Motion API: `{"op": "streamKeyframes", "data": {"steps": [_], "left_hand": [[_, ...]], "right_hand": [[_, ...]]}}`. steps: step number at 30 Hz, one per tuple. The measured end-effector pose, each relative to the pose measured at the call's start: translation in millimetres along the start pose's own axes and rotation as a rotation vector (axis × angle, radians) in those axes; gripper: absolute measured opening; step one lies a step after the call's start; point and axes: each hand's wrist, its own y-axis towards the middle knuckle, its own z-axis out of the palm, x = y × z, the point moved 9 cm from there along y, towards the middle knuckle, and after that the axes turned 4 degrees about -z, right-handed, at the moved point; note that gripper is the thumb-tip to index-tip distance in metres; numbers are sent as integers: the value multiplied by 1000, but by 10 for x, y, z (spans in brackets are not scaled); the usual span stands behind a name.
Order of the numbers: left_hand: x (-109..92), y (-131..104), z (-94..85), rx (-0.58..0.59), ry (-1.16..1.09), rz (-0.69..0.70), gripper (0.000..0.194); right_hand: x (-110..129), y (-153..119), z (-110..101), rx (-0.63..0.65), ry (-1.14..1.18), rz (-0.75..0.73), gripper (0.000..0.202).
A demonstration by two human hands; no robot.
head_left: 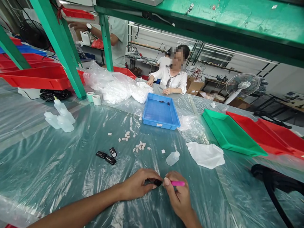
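My left hand point(139, 184) pinches a small black part point(157, 182) just above the plastic-covered table point(59, 171). My right hand point(178, 194) holds a pink tool point(178, 183), its end touching the black part. Both hands meet near the table's front edge. Three similar black parts point(106, 155) lie to the left, a little farther back. Several small white pieces point(140, 146) are scattered beyond the hands. A small clear bottle point(172, 158) lies on its side just behind my right hand.
A blue tray point(152, 118) sits mid-table, with green point(229, 134) and red trays point(263, 134) to the right. A white cloth point(206, 154) lies nearby. Squeeze bottles point(60, 117) stand left. A person point(172, 77) sits opposite; another stands behind. A black chair point(275, 183) is right.
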Motion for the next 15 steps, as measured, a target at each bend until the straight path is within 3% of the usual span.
{"op": "streamKeyframes", "data": {"steps": [4,7,11,15], "left_hand": [[5,-7,29,4,5,-5,23],[21,-8,23,-12,-4,-16,24],[119,-10,-20,-60,-56,-83,26],[263,-22,-119,-166,-107,-167,25]], "right_hand": [[10,-25,6,11,9,-5,25],[45,-51,-59,-50,98,-35,23],[89,-116,-344,-299,179,-135,18],[36,-102,-721,-546,-80,-102,17]]}}
